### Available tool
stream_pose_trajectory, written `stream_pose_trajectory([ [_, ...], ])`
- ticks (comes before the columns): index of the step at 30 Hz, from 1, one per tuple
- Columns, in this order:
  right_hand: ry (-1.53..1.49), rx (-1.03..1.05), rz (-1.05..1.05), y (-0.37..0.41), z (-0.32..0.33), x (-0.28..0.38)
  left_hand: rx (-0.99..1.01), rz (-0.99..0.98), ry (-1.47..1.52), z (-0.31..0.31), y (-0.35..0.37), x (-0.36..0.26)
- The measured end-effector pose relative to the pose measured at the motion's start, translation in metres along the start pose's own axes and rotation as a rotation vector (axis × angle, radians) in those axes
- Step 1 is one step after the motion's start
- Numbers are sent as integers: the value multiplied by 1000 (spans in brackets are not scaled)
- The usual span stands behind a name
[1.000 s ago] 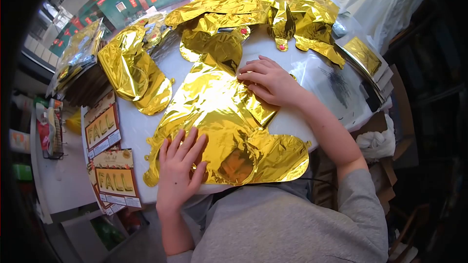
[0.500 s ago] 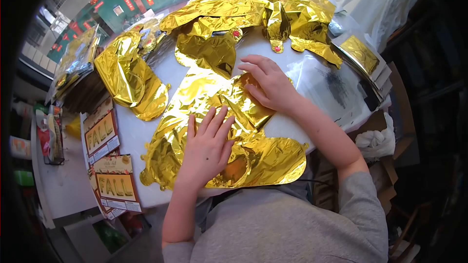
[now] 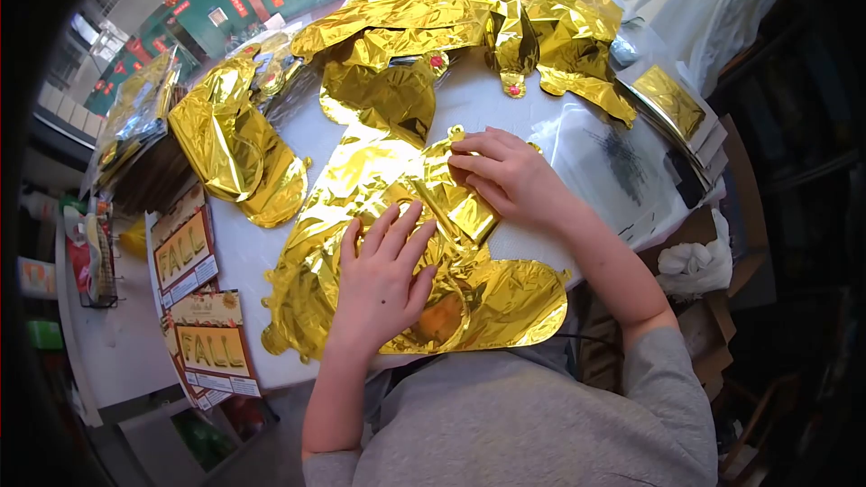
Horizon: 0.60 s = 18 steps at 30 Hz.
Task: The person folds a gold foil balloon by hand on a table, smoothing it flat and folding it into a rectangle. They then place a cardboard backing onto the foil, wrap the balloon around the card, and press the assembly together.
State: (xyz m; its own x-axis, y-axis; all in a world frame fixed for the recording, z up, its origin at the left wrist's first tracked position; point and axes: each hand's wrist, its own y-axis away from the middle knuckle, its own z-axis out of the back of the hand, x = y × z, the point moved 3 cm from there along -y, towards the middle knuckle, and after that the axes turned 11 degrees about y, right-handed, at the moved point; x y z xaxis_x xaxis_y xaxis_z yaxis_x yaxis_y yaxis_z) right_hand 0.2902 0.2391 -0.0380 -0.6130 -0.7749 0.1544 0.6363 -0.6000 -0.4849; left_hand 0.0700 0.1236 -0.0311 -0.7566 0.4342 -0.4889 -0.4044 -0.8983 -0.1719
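A gold foil balloon (image 3: 528, 302), uninflated, lies flat and wrinkled at the near edge of the white table. My left hand (image 3: 383, 275) rests palm down on it, fingers spread. Over a folded part of the same foil, my right hand (image 3: 519, 176) lies with fingers extended and slightly bent; its fingertips touch the foil. A small tab of foil sticks up just beyond those fingertips. What lies beneath both palms is hidden.
More flat gold foil balloons (image 3: 406, 22) are heaped along the far side, with another (image 3: 234, 144) at the left. Cards printed FALL (image 3: 216, 347) overlap at the left edge. A clear plastic sheet (image 3: 595, 158) and a packet stack (image 3: 672, 104) lie at the right.
My right hand has moved slightly down toward me, its fingers lower on the foil, and a small foil tab now shows above them. My left hand has barely shifted.
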Motion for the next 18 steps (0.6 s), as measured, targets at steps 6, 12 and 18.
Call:
stream_pose_trajectory([
  [6, -99, 19, -68, 3, -6, -3, -12, 2, 6, -1, 0, 1],
  [12, -25, 61, -66, 5, -12, -3, -12, -2, 1, 0, 2, 1],
  [18, 7, 72, -52, 6, -14, -3, -49, -151, 164, 24, 32, -17],
])
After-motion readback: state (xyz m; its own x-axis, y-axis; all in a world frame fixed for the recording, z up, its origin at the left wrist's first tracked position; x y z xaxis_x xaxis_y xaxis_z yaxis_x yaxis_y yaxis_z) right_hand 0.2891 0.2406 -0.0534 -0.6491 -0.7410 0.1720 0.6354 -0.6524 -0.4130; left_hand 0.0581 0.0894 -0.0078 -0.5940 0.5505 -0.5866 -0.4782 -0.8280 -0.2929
